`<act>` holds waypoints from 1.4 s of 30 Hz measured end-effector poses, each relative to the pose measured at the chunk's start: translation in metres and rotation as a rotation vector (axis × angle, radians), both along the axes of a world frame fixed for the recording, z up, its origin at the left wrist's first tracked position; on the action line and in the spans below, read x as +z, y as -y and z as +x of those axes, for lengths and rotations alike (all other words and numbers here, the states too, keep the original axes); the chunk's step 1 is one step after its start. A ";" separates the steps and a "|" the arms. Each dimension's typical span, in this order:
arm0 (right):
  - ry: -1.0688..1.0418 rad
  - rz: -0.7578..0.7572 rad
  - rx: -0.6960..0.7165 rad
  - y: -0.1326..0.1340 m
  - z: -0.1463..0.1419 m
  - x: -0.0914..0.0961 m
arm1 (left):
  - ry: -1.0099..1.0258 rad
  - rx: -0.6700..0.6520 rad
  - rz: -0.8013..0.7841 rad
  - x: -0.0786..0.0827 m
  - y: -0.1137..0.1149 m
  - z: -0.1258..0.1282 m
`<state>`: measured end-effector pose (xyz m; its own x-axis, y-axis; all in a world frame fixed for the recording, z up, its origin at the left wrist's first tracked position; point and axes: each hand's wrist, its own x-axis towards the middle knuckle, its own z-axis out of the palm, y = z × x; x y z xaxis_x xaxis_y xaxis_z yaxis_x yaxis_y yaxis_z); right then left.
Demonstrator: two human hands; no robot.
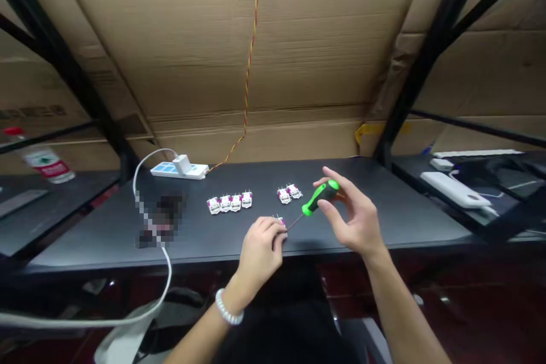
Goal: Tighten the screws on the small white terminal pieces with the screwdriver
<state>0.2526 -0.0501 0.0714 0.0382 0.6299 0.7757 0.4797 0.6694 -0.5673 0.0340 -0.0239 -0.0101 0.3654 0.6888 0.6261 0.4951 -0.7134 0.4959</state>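
Observation:
My right hand (354, 213) grips a screwdriver (316, 200) by its green and black handle, thumb and fingers around it. The thin shaft slants down to the left and its tip meets a small white and purple part (280, 220). My left hand (264, 242) pinches that part near the table's front edge; the fingers hide most of it. Behind the hands lie two similar white and purple parts (289, 193), side by side. Several more of these parts (230, 202) form a row to the left.
A white power strip (194, 170) with a charger (182, 164) and a white cable (169, 273) lies at the back left of the black table (256, 244). Cardboard (307, 45) stands behind, with a twisted red and yellow wire (251, 51). Black frame posts (420, 68) flank both sides.

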 end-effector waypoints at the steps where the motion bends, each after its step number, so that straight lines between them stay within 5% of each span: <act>1: 0.005 0.001 -0.004 0.000 0.000 0.000 | -0.002 0.001 -0.004 0.000 0.000 0.000; 42: 0.110 0.091 -0.037 0.011 -0.005 0.004 | -0.009 0.017 -0.072 0.000 0.000 0.002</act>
